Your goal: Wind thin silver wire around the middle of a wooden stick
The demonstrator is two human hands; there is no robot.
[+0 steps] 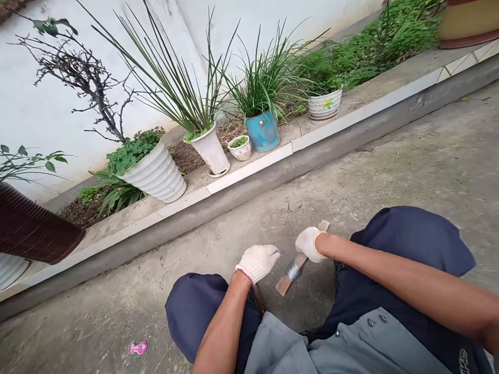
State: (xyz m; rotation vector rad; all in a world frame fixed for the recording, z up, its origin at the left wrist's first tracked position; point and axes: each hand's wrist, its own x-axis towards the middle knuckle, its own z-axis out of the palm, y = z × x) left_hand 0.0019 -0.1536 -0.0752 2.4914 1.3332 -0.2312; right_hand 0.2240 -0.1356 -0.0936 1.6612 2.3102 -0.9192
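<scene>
A short wooden strip (283, 285) slants up to the right between my knees. Grey wire (294, 270) is wound in a tight band around its lower part. My right hand (309, 243), in a white knit glove, is closed around the strip above the band, and the strip's far end sticks out past the fist. My left hand (258, 262), also gloved, is held left of the strip, apart from the wood. Its fingers are closed in a pinch towards the wire band; whatever is between them is too thin to make out.
Potted plants line a raised tiled ledge (251, 169) along a white wall, among them a blue pot (263, 132), a ribbed white pot (157, 173) and a dark brown pot (23, 222). A pink object (138, 348) lies on the concrete floor (102, 314) at lower left.
</scene>
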